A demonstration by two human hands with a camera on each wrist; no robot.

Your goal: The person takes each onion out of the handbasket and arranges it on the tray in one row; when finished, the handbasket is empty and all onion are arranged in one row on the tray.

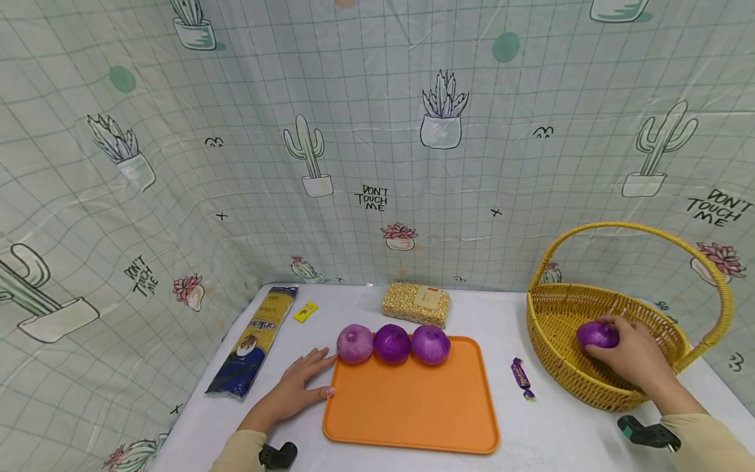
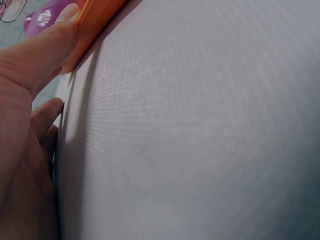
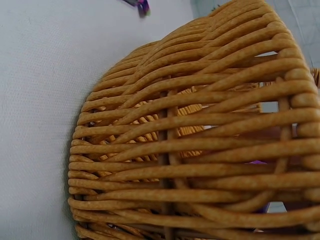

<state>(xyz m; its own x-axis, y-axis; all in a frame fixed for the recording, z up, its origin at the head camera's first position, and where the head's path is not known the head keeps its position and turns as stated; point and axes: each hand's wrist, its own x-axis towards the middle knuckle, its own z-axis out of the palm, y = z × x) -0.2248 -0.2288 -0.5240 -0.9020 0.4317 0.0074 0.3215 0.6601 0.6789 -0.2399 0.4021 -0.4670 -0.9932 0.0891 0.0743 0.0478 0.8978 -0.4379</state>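
Basket (image 1: 566,367): right hand (image 1: 634,357) inside, fingers curled round one purple onion (image 1: 596,334).
Tray (image 1: 413,413): three onions (image 1: 392,343) along far edge.
Left hand (image 1: 295,390): fingers spread flat on table, touching tray.

backdrop: a pale green plastic curtain (image 1: 377,131) with a thin grid pattern, hung behind and to both sides of the work surface — it forms a three-sided enclosure. printed motifs: potted cacti, potted succulents, pink flowers, green dots and the words "don't touch me". the sheet shows creases and soft glare. work surface: a white table (image 1: 554,439) with a fine woven texture, visible close up in both wrist views. lighting: even and diffuse — shadows are faint.
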